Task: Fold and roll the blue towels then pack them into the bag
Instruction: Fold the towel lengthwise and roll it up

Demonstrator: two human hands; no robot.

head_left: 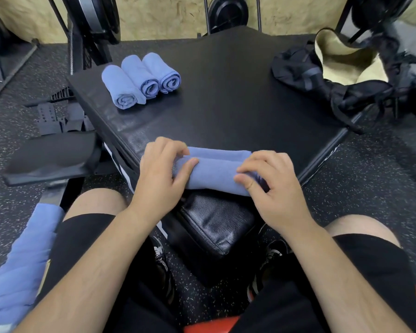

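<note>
The blue towel (214,175) is gripped as a part-made roll by the left hand (162,169) and right hand (273,183), fingers curled over its ends, thumbs pressed against it. Both ends should be turned evenly and kept tight; 3 finished rolls (141,80) lie well beyond the fingertips.

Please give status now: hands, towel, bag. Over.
Left hand and right hand both grip the towel, partly rolled at the pad edge. Three rolled towels stand by, far left. Bag open, far right; nothing lies between.
</note>
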